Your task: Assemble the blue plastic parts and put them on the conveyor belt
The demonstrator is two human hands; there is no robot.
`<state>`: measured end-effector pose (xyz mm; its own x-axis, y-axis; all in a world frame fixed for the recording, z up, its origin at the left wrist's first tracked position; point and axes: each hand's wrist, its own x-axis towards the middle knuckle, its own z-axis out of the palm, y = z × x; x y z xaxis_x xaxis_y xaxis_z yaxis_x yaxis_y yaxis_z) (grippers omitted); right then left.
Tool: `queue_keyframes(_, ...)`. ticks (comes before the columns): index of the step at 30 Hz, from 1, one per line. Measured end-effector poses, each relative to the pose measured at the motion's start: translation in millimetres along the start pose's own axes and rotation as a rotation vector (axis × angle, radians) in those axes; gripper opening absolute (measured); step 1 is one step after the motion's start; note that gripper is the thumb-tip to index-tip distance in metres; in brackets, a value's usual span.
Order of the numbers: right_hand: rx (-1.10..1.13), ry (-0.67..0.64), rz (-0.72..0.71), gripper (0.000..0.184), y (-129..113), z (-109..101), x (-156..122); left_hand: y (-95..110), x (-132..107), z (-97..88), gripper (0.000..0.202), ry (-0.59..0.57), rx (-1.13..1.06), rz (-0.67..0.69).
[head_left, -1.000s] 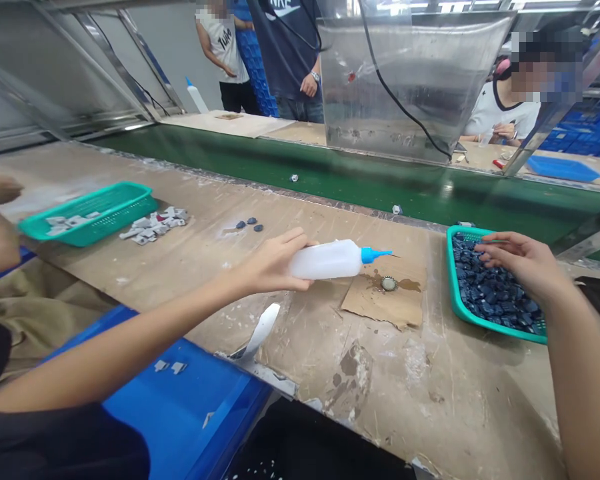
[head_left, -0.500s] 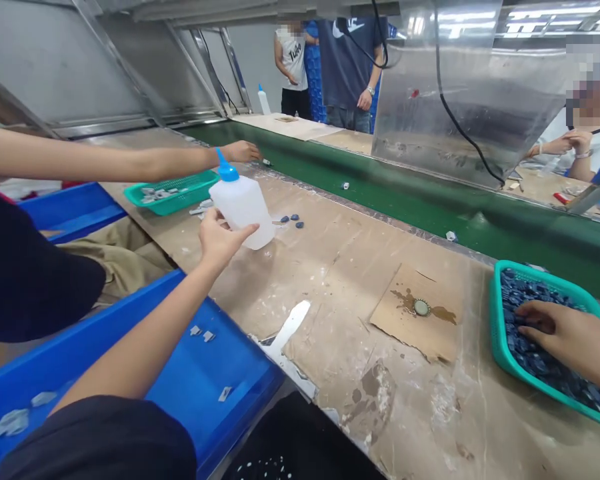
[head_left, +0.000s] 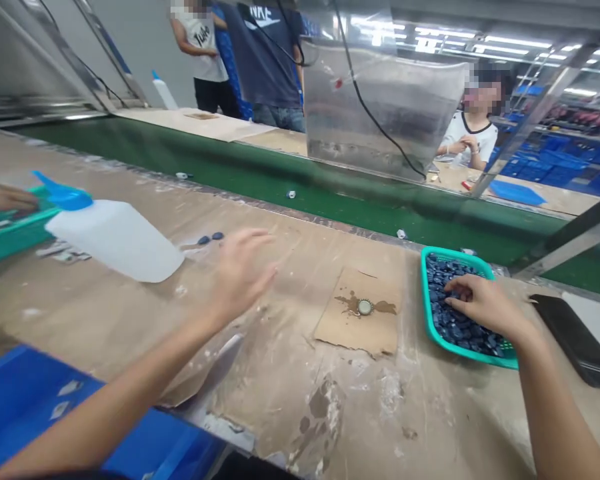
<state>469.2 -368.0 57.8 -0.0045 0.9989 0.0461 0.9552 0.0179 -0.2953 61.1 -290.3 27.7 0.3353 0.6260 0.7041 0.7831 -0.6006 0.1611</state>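
My left hand (head_left: pixel 243 277), slightly blurred, hovers over the paper-covered table with its fingers apart and nothing in it. To its left a white squeeze bottle (head_left: pixel 123 240) with a blue nozzle cap leans in the view. Two small dark blue pieces (head_left: pixel 211 239) lie between the bottle and that hand. My right hand (head_left: pixel 485 303) reaches into a green basket (head_left: pixel 433 337) full of dark blue pieces (head_left: pixel 455 327), fingers and thumb curled together; what they hold is hidden. Between my hands, a bottle cap (head_left: pixel 365 307) with wet stains around it rests on a cardboard piece (head_left: pixel 350 333).
Another person's hand (head_left: pixel 10 199) is at a green basket (head_left: pixel 15 237) on the left. A green conveyor belt (head_left: pixel 240 183) carries small white pieces behind the table. A blue tray (head_left: pixel 145 440) sits at the lower left, a black flat object (head_left: pixel 575 340) at the right.
My left hand has let go of the squeeze bottle and moved right, away from it. My right hand stays in the basket. The view has turned right, and the other person's hand has drawn back from the belt.
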Motion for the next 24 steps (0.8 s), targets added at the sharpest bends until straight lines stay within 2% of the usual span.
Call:
queue_keyframes(2,0.089,0.044,-0.007,0.014,2,1,0,39,48,52.2,0.043,-0.332,-0.248,0.184)
queue_keyframes(3,0.142,0.057,-0.022,0.016,3,2,1,58,74,82.0,0.044,-0.442,-0.327,0.238)
queue_keyframes(5,0.258,0.066,-0.058,0.017,3,9,2,94,121,141.3,0.046,-0.558,-0.356,0.201)
queue_keyframes(7,0.367,0.069,-0.074,0.017,3,16,4,127,156,190.3,0.044,-0.668,-0.333,0.108)
queue_keyframes(8,0.412,0.071,-0.073,0.017,4,20,6,141,167,208.7,0.041,-0.699,-0.334,0.107)
queue_keyframes(10,0.482,0.077,-0.068,0.017,6,24,8,162,180,233.5,0.037,-0.747,-0.340,0.111)
queue_keyframes(12,0.532,0.089,-0.059,0.019,8,26,9,172,186,246.3,0.030,-0.772,-0.351,0.121)
queue_keyframes(14,0.588,0.113,-0.029,0.020,9,27,10,173,188,252.2,0.023,-0.785,-0.362,0.122)
queue_keyframes(19,0.660,0.235,-0.003,0.012,8,32,13,158,191,255.3,0.022,-0.762,-0.358,0.080)
queue_keyframes(24,0.643,0.242,0.010,0.014,6,36,13,143,198,251.0,0.030,-0.718,-0.262,0.009)
